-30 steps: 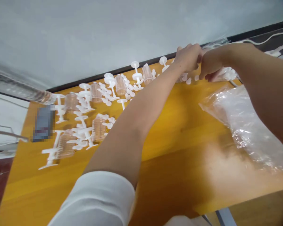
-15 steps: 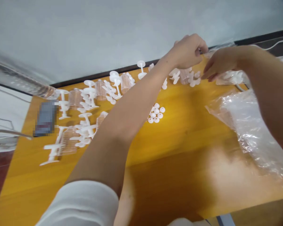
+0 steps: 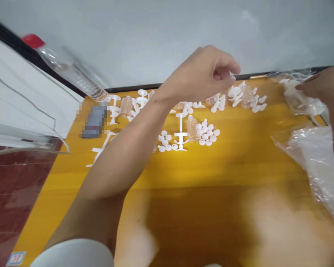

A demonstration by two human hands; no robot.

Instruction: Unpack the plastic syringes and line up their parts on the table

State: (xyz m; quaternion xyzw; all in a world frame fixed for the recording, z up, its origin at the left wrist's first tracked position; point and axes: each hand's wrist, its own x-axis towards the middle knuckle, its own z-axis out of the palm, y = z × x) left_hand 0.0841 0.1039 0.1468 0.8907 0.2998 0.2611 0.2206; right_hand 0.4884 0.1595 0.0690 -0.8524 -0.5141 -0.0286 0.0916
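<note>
My left hand (image 3: 211, 70) is raised over the back of the table, thumb and forefinger apart with nothing visible between them. Below its fingertips lies a group of white plastic parts (image 3: 235, 95) beside a clear ribbed bottle (image 3: 247, 97). At the right edge, my right hand (image 3: 320, 86) has its fingers closed at a clear plastic bag (image 3: 302, 102) that contains white pieces; its fingertips are partly hidden. Nearer the middle stand a white stemmed part (image 3: 180, 131), another clear bottle (image 3: 193, 129) and several small round white pieces (image 3: 208, 133). My left forearm covers part of the row.
A bottle with a red cap (image 3: 72, 70) stands at the back left, near a blurred-out dark object (image 3: 95, 120). A large clear plastic bag (image 3: 317, 159) lies on the right of the yellow table (image 3: 211, 207). The wall (image 3: 144, 33) rises behind.
My hands have moved apart: the right one has gone right to the bag, the left one back left. The view has swung left, bringing the red-capped bottle fully into sight.
</note>
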